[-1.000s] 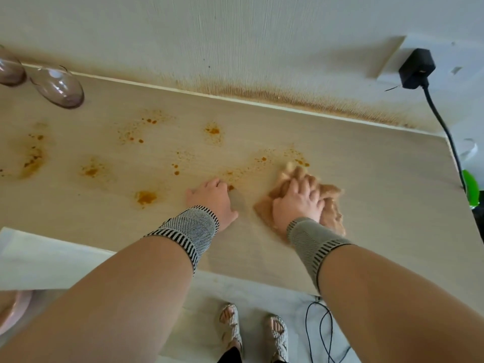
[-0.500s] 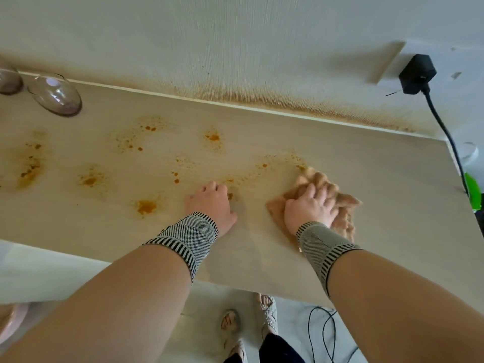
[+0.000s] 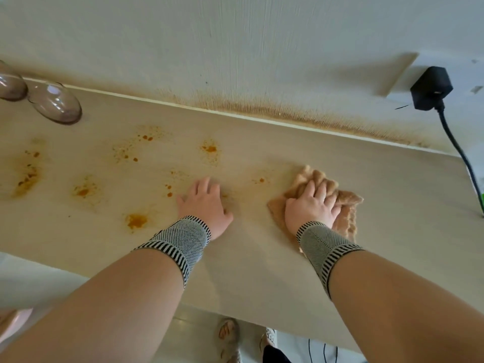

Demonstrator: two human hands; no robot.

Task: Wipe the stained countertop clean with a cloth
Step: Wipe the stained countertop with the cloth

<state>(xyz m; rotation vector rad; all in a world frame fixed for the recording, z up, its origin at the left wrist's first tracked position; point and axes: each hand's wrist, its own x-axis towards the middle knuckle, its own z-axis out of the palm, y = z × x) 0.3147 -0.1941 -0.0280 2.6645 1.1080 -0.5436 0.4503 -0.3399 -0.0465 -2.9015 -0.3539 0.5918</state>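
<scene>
Head view: cloth (image 3: 345, 205) is pressed by right hand (image 3: 310, 208); left hand (image 3: 205, 204) is spread flat; stains (image 3: 136, 220) at nine o'clock risk being smeared.

The right hand (image 3: 311, 208) slides the cloth (image 3: 345, 205) rightward and away from the left hand, leaving the orange stains by it fainter.
</scene>
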